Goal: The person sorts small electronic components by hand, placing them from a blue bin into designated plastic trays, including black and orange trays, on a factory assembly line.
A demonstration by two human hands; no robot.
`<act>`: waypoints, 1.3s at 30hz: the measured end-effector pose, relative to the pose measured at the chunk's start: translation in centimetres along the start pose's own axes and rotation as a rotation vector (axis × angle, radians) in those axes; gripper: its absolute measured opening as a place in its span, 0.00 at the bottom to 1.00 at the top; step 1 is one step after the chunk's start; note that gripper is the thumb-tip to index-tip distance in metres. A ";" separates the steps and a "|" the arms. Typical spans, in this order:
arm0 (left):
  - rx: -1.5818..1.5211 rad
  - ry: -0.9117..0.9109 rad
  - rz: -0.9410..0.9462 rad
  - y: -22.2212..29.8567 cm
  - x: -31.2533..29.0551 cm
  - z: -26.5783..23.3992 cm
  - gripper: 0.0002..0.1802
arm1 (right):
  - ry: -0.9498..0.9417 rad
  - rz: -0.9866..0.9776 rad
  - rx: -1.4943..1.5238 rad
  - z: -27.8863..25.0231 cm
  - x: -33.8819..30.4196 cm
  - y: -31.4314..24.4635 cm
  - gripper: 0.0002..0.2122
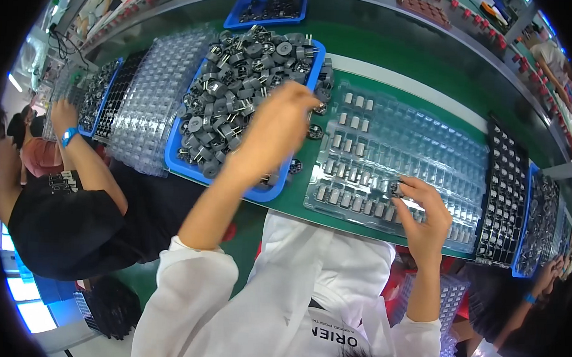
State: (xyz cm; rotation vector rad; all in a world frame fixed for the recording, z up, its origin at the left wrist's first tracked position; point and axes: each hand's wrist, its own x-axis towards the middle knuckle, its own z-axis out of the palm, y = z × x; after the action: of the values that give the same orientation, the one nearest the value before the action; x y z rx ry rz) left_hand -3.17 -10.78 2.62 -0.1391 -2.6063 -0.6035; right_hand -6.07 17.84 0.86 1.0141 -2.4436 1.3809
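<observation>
My left hand [279, 124], smeared by motion, passes over the right side of a blue tray [173, 157] heaped with round grey plug parts [235, 100] with metal pins. Its fingertips come close to a few loose round dark parts [314, 131] on the green table beside the tray; whether they grip one is too blurred to tell. Between thumb and fingers, my right hand [425, 213] pinches a small dark plug part [395, 188] over a clear blister tray [421, 143]. Silver-topped pieces [346, 199] fill its front row and several pockets on its left side.
Stacked clear blister trays [155, 96] stand left of the blue tray. To the right lie a filled black tray [503, 194] and another blue tray [524, 246]. A smaller blue tray [268, 10] sits at the back. A co-worker [74, 214] works close on my left.
</observation>
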 end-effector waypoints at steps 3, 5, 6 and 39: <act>0.078 -0.094 0.077 -5.3 0.5 -0.6 0.15 | 0.040 0.089 -0.037 -1.6 -0.3 0.4 0.12; 0.124 -0.275 0.065 -5.2 1.8 -1.0 0.13 | -0.011 0.056 -0.015 -2.9 -0.3 1.4 0.12; 0.159 -0.310 0.057 -5.0 1.7 -1.9 0.13 | -0.019 0.053 0.006 -3.5 0.0 2.1 0.12; -0.689 -0.287 -0.437 1.4 -0.3 -1.2 0.14 | 0.168 0.162 -0.990 -22.2 7.0 26.2 0.11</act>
State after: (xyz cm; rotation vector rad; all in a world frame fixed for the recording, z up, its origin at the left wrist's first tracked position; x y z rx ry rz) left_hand -2.09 -10.06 3.97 0.1487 -2.5840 -1.7346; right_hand -31.90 41.42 -1.90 0.4288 -2.5788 0.1340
